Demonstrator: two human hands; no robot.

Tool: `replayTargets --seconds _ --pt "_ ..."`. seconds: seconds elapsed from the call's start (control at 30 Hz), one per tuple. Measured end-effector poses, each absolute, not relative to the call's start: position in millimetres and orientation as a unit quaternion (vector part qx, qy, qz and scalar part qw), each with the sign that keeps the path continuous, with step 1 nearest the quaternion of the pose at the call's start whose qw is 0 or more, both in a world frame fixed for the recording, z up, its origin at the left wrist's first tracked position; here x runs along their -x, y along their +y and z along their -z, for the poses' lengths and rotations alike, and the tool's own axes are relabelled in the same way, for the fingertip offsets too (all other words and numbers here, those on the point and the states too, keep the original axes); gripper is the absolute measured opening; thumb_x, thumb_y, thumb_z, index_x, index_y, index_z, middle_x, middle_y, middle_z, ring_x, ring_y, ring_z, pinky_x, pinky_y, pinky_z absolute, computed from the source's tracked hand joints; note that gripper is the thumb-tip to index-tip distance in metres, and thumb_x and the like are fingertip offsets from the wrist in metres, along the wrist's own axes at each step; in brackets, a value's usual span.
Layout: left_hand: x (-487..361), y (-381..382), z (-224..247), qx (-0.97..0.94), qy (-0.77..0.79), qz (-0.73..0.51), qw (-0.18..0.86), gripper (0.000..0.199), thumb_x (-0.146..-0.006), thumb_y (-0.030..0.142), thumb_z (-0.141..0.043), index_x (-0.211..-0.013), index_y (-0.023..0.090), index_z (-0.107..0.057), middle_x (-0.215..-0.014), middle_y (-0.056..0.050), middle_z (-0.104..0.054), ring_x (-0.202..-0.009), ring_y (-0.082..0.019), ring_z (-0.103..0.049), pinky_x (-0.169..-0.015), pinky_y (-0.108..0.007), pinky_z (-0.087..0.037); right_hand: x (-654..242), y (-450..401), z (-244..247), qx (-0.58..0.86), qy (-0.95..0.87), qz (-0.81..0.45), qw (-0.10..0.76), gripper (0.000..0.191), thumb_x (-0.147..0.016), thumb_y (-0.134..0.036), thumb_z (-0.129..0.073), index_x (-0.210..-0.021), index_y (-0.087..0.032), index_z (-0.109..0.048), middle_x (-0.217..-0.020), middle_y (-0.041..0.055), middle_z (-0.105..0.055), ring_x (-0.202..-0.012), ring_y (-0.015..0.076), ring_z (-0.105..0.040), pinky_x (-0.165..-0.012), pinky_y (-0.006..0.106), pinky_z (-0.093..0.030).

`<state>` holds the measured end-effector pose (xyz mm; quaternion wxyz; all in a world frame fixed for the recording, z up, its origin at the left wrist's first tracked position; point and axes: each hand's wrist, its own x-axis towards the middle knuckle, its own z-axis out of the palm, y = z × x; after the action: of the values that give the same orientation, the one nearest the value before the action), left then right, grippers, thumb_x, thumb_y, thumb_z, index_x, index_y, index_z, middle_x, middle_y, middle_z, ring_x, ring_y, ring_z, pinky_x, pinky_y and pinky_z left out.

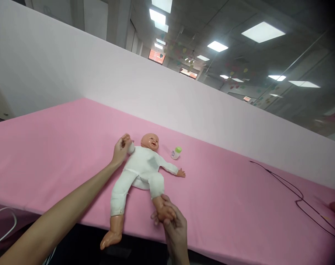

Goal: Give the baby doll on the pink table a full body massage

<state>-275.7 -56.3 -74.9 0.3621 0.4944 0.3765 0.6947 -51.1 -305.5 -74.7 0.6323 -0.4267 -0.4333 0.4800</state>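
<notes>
The left hand (119,151) grips one arm of the baby doll (141,162), the right hand (178,225) its foot; better to support evenly, without twisting the cloth body between them.

A baby doll (143,162) with a white cloth body lies face up on the pink tablecloth (217,198), its head toward the white partition (156,99). The left hand (121,150) holds the doll's arm beside its head, while the right hand (174,224) grips the foot of one bent leg. The other foot overhangs the table edge. Near the doll's outstretched arm stands a small bottle, perhaps a toy one (176,153), with a green cap. A black cable (294,191) trails across the right side.
</notes>
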Motion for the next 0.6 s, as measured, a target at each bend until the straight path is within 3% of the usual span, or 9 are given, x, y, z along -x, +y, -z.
replayTargets --seconds 0.13,0.3,0.47,0.6 --pt "261.0 -77.7 71.3 -0.655 0.365 -0.579 0.321 0.030 -0.091 0.046 -0.068 -0.105 0.021 -0.077 -0.106 -0.007 -0.079 -0.096 -0.025 -0.070 -0.089 -0.035 -0.052 65.5 -256.5 42.7 0.429 -0.497 -0.473 0.588 0.045 -0.081 -0.048 -0.083 -0.113 -0.017 -0.076 -0.129 0.0173 -0.071 -0.074 0.0250 -0.076 -0.074 0.044 -0.066" --pt "255.0 -85.7 77.4 -0.682 0.407 -0.518 0.318 0.034 -0.091 0.046 -0.067 -0.118 0.030 -0.079 -0.115 -0.005 -0.080 -0.101 -0.027 -0.072 -0.088 -0.037 -0.054 93.6 -217.5 43.5 0.441 -0.504 -0.463 0.581 0.046 -0.077 -0.050 -0.085 -0.111 -0.020 -0.077 -0.126 0.0119 -0.073 -0.076 0.0219 -0.076 -0.081 0.043 -0.067" --pt "259.9 -70.2 78.0 -0.563 0.381 -0.633 0.370 0.038 -0.087 0.049 -0.071 -0.110 0.019 -0.077 -0.113 -0.010 -0.078 -0.102 -0.027 -0.071 -0.091 -0.037 -0.054 72.9 -244.3 39.9 0.438 -0.471 -0.467 0.607 0.048 -0.082 -0.048 -0.083 -0.119 -0.019 -0.075 -0.133 0.0166 -0.069 -0.080 0.0244 -0.077 -0.079 0.044 -0.066" --pt "277.5 -52.7 83.9 -0.405 0.451 -0.716 0.345 0.042 -0.093 0.058 -0.056 -0.097 0.017 -0.066 -0.103 -0.012 -0.075 -0.095 -0.024 -0.070 -0.082 -0.034 -0.055 37.5 -304.8 48.1 0.451 -0.443 -0.482 0.607 0.048 -0.077 -0.053 -0.086 -0.112 -0.021 -0.078 -0.132 0.0198 -0.069 -0.068 0.0245 -0.073 -0.066 0.044 -0.064"
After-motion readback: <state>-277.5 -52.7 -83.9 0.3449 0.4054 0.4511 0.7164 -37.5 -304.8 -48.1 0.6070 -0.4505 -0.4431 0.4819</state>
